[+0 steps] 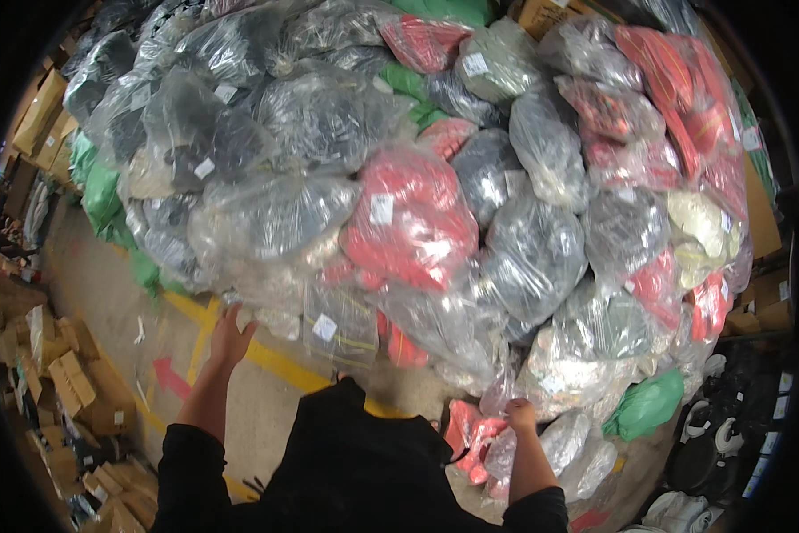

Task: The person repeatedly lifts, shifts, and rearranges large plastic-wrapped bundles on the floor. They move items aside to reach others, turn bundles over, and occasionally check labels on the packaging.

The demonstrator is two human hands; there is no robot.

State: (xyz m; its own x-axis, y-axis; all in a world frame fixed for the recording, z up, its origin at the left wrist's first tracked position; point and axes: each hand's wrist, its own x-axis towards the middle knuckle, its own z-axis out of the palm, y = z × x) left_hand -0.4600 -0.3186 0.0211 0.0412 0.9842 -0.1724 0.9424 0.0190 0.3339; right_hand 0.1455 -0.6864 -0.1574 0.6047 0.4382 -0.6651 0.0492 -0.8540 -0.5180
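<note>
My left hand [230, 335] is open, thumb apart from the fingers. It reaches toward the lower left edge of a big heap of filled clear plastic bags, close to a clear bag of pale contents [279, 322]. My right hand [519, 414] is closed on gathered clear plastic at the lower right of the heap, and which bag it belongs to is hard to make out. Beside that hand sits a clear bag with red contents [478, 437]. A red-filled bag with a white label [408, 222] lies in the middle of the heap, among grey and black ones [537, 253].
Cardboard boxes [72, 384] pile up along the left side. A green bag [646, 404] rests at the heap's right foot, near black and white goods [709, 435]. Yellow lines [279, 362] and a red arrow [170, 377] mark the concrete floor.
</note>
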